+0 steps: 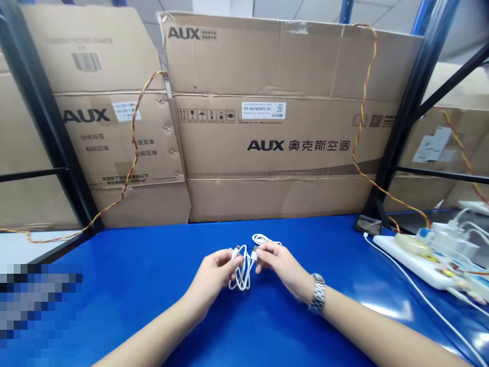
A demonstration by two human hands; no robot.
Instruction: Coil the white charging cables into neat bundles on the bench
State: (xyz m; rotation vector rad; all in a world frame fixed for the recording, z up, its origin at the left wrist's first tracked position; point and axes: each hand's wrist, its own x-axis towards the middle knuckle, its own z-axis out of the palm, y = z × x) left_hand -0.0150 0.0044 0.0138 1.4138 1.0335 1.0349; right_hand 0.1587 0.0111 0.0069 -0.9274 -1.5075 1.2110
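A white cable (241, 275) hangs in loops between my two hands over the blue table (153, 285). My left hand (216, 272) pinches one end with its small plug near the middle of the view. My right hand (280, 265), with a metal watch on the wrist, pinches the other plug end right beside it. A further white loop of cable (263, 238) lies on the table just behind my right hand.
Large AUX cardboard boxes (275, 132) stand along the back of the table. A white power strip (424, 260) with plugs and cords sits at the right edge. Twisted red-yellow wires (361, 122) run across the boxes. Black shelf posts (42, 117) stand left and right.
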